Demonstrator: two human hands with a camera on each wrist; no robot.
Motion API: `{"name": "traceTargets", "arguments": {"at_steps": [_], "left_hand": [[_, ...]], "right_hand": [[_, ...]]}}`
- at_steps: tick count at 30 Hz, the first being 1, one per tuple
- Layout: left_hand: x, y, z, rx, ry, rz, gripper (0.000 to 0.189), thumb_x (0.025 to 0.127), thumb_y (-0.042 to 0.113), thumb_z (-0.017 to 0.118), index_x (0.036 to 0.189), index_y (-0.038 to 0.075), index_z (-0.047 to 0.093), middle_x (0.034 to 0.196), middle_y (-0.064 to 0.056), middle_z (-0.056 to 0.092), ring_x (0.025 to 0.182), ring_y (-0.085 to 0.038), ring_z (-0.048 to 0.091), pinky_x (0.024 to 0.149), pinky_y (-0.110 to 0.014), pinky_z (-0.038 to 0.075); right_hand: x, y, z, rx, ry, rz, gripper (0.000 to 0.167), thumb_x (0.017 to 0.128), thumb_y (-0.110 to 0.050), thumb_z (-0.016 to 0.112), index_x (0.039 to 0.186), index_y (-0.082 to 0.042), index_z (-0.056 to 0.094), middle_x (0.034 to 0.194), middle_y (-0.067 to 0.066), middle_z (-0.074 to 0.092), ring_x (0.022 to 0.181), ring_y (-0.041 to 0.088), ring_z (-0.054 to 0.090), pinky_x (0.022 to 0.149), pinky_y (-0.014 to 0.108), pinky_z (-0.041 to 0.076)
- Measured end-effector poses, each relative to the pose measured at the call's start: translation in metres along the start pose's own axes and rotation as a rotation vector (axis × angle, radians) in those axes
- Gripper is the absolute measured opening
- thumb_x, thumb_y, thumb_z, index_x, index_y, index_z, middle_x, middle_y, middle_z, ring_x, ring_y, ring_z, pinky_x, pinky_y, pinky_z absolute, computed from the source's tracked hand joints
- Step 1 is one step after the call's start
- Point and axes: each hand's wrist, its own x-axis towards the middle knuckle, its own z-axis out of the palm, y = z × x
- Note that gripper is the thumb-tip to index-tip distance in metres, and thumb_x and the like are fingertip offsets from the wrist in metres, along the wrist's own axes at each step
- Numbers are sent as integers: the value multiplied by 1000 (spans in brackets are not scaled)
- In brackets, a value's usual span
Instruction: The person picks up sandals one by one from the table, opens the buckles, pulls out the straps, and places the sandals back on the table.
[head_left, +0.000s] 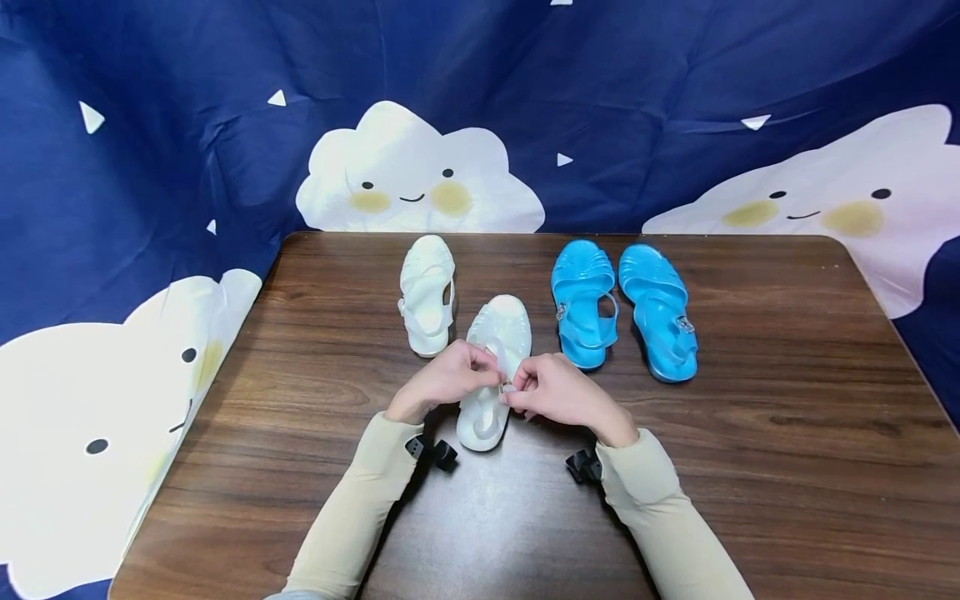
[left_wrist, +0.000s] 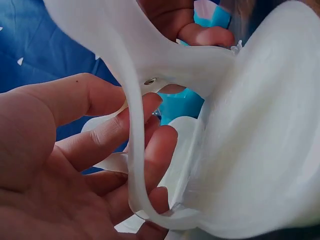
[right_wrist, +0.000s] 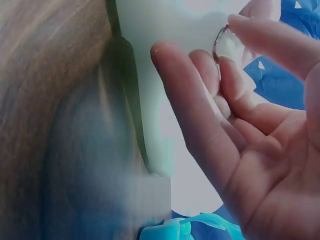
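- Head view: white sandal [head_left: 510, 329] on the table [head_left: 787, 400], toe pointing away; left hand [head_left: 453, 375] and right hand [head_left: 558, 390] both pinch at its ankle strap [head_left: 501, 357].
- Left wrist view: a curved band [left_wrist: 135, 150] crosses before the left hand; gentle, even tension would likely prevent twisting.
- Right wrist view: metal buckle [right_wrist: 217, 44] at the right hand's fingertips; best held steady, square to the strap, with the fingertips clear of its opening.
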Motion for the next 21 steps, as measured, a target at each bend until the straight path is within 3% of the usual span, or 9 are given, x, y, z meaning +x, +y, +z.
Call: {"name": "traceTargets", "arguments": {"at_steps": [11,21], "left_hand": [[1,0,2,-8,-16,-30,13,84,2,60,79,-1,71,72,5,56,72,-8,47,58,-16,36],[0,0,1,-11,-41,-3,13,83,2,59,79,-1,71,74,5,57,71,-8,46,58,-16,35]], "right_hand": [[3,3,2,-13,1,-9,12,82,-16,64,71,-11,62,61,-3,68,57,10,67,53,26,51],[5,2,8,54,17,72,14,79,-13,64,66,-9,60,63,-1,70,59,10,69,54,26,52]]}}
